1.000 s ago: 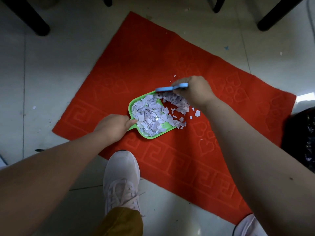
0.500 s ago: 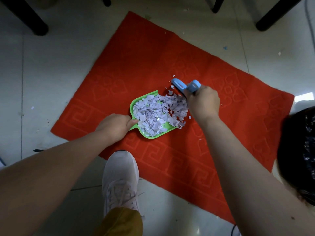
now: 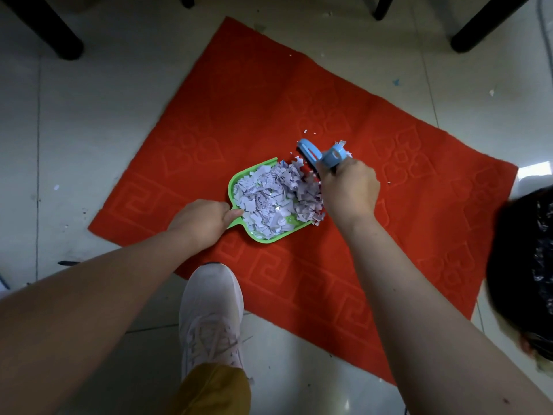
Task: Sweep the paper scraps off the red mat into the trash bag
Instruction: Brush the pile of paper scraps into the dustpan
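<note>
Left hand [image 3: 203, 223] is clamped on the handle of the green dustpan [image 3: 239, 178], which sits on the red mat [image 3: 269, 91] piled with paper scraps [image 3: 269, 199]. Right hand [image 3: 348, 190] grips a blue brush [image 3: 320, 154] at the pan's mouth. Black trash bag [image 3: 526, 259] is at the far right.

Scraps [image 3: 270, 199] in dustpan [image 3: 239, 178] on mat [image 3: 269, 100]; bag [image 3: 526, 265] rt.

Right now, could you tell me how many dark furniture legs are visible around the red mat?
4: one furniture leg far left at the top, one small at top centre, one right of centre, one far right. More may stand out of frame.
</note>
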{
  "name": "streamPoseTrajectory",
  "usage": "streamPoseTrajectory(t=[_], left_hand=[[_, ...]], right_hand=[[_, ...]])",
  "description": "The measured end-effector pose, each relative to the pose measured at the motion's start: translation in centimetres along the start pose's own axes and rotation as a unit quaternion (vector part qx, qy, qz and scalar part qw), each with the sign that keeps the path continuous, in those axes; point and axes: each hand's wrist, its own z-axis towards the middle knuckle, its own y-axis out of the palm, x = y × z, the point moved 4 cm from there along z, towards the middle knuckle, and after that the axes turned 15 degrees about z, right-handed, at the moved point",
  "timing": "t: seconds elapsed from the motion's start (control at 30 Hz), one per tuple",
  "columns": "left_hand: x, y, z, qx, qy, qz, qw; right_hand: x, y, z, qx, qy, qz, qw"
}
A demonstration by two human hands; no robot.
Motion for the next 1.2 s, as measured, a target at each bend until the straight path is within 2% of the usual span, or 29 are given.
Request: streamPoseTrajectory(t=[0.23,0.43,0.83,0.97,1.2], left_hand=[[0.1,0.1,0.0,0.007,0.008,0.003,1.000],[0.0,0.4,0.0,0.019,0.013,0.003,1.000],[0.1,0.6,0.5,-0.016,-0.007,0.023,1.000],[0.0,0.6,0.3,-0.006,-0.004,0.013,1.000],[0.0,0.5,-0.1,0.023,0.015,-0.004,1.000]], right_hand=[[-0.9,3.2,-2.3,-0.049,-0.022,-0.004,0.999],[-1.9,5.0,-4.1,-0.056,-0.048,-0.009,0.997],[-3.4,7.0,-6.4,-0.063,-0.080,-0.011,0.995],[-3.4,5.6,-6.0,-0.045,-0.052,0.019,0.997],[-0.9,1.7,-3.9,0.021,0.056,0.118,0.991]])
